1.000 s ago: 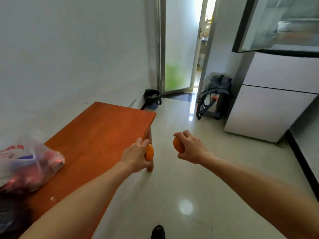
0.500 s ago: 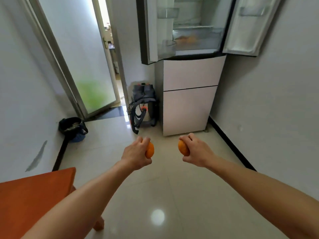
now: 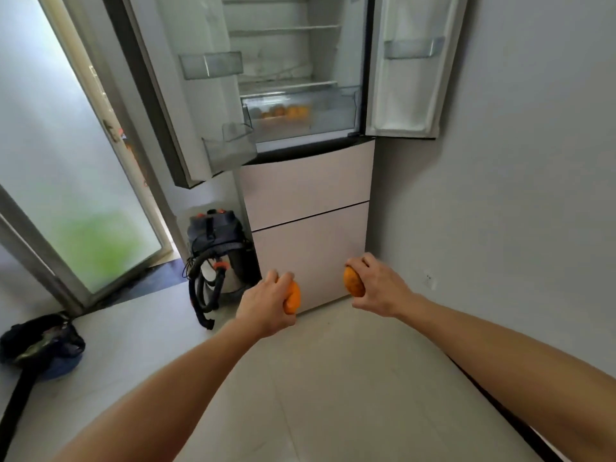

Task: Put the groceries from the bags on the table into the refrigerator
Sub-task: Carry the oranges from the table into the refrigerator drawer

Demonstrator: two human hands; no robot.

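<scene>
Each of my hands carries one orange at waist height in front of the refrigerator [image 3: 306, 195]. My left hand [image 3: 266, 303] grips an orange [image 3: 293, 297], and my right hand [image 3: 376, 286] grips another orange [image 3: 354, 281]. Both upper refrigerator doors stand open. Inside, the clear crisper drawer [image 3: 333, 118] holds several oranges [image 3: 286, 112]. The shelves above the drawer look bare. The table and bags are out of view.
A grey vacuum cleaner [image 3: 216, 248] with a black hose stands left of the refrigerator. A frosted glass door [image 3: 66, 161] is at the left. A dark bin [image 3: 43, 345] sits on the floor at lower left. A grey wall [image 3: 516, 161] closes the right side.
The view has swung from the table round to the refrigerator and come closer to it. The table has left the frame. Both hands still hold their oranges.
</scene>
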